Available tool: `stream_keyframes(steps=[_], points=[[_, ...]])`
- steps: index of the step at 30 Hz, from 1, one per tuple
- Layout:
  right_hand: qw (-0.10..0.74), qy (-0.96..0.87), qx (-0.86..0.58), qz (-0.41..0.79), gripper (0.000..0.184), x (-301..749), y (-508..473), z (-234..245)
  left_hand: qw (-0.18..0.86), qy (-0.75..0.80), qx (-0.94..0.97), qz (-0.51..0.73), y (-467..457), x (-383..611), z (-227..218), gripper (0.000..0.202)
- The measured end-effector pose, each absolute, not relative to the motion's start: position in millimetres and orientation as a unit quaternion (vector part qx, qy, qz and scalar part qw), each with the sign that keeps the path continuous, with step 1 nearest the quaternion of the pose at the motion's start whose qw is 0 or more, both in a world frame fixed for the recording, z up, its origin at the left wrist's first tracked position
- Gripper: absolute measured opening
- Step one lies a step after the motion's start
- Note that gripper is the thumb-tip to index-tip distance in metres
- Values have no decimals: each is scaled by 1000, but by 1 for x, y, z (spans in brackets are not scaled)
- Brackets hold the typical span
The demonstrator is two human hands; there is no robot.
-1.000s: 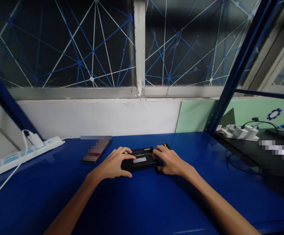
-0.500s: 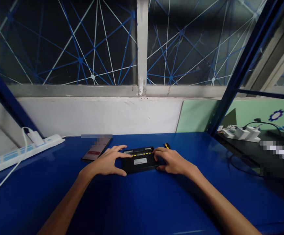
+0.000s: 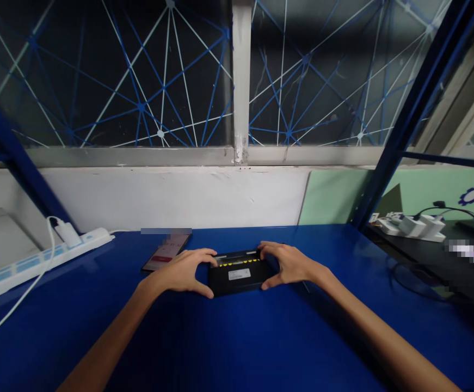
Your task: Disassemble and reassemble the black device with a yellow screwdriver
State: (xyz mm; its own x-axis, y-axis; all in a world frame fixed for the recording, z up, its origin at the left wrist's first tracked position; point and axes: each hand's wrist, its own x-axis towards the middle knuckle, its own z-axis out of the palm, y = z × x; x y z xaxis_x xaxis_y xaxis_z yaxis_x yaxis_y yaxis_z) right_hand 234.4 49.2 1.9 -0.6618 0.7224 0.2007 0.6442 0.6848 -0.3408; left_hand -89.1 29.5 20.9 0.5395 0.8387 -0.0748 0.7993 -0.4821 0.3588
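A flat black case (image 3: 224, 286) lies on the blue table, with a white label on its face and a row of small yellow pieces along a slot near its far edge. My left hand (image 3: 185, 270) grips its left end, thumb at the near corner and fingers at the far one. At the opposite end my right hand (image 3: 288, 264) holds it likewise, fingertips over the far right corner and thumb on the near edge. A thin dark rod (image 3: 306, 287) shows beside my right wrist; the rest of it is hidden behind the hand.
A smartphone (image 3: 165, 253) lies behind my left hand. On the left a white power strip (image 3: 36, 268) carries a plug and a cable. To the right, white adapters (image 3: 418, 227) and black cables sit on a dark surface. Blue posts and a wall (image 3: 179, 196) border the blue table (image 3: 228, 348).
My right hand has spread from curled fingers to a grip across the case's right end. My left fingers have drawn back to the left edge. The view has shifted slightly.
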Motion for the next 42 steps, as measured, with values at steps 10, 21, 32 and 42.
stream_keyframes(steps=[10,21,32,42], points=[[200,-903,-365,109,54,239,37,-6,203,446,859,149,23,-88,4,57],[194,-904,-375,73,65,237,37,-11,208,445,856,165,20,-78,11,50],[214,-890,-392,95,59,233,39,-12,216,439,857,164,22,-82,9,51],[224,-887,-388,111,60,235,42,-14,215,440,856,168,25,-85,6,54]])
